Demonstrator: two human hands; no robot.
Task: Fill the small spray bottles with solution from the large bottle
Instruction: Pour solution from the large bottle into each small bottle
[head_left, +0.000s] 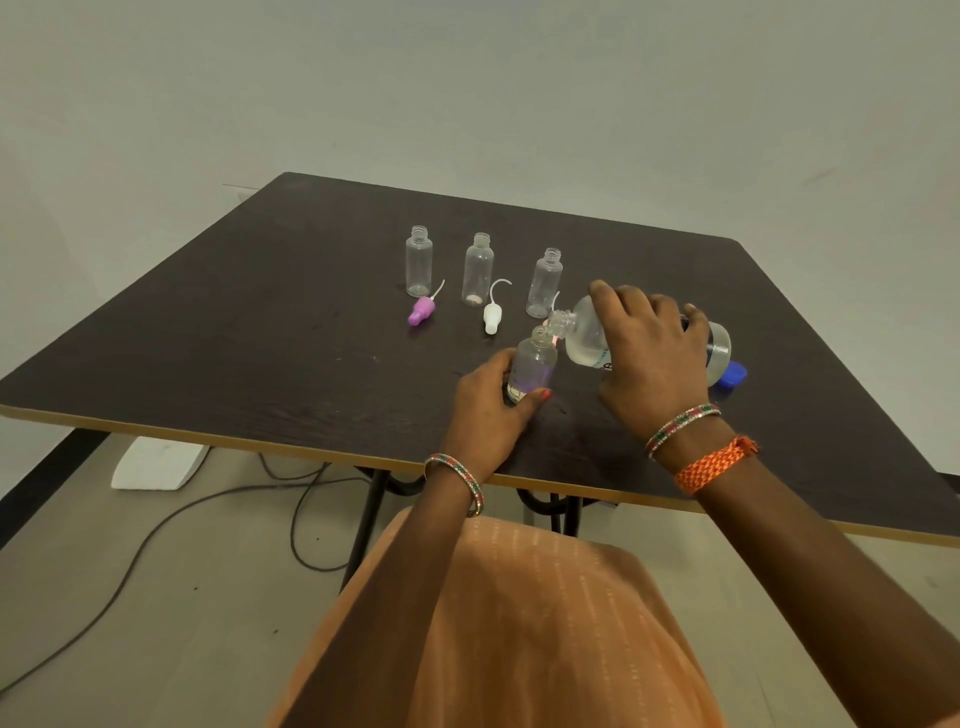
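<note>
My right hand (649, 348) grips the large clear bottle (584, 338), tipped on its side with its open neck over the mouth of a small clear bottle (535, 364). My left hand (491, 402) holds that small bottle upright on the dark table (260, 338), fingers round its base. Clear liquid lies in the large bottle's lower side. Three more small open bottles stand behind: one at the left (418, 260), one in the middle (478, 268), one at the right (545, 282).
A purple spray cap (422, 309) and a white spray cap (492, 317) lie on the table in front of the back bottles. A blue cap (732, 375) lies behind my right hand. Cables and a white block lie on the floor under the near edge.
</note>
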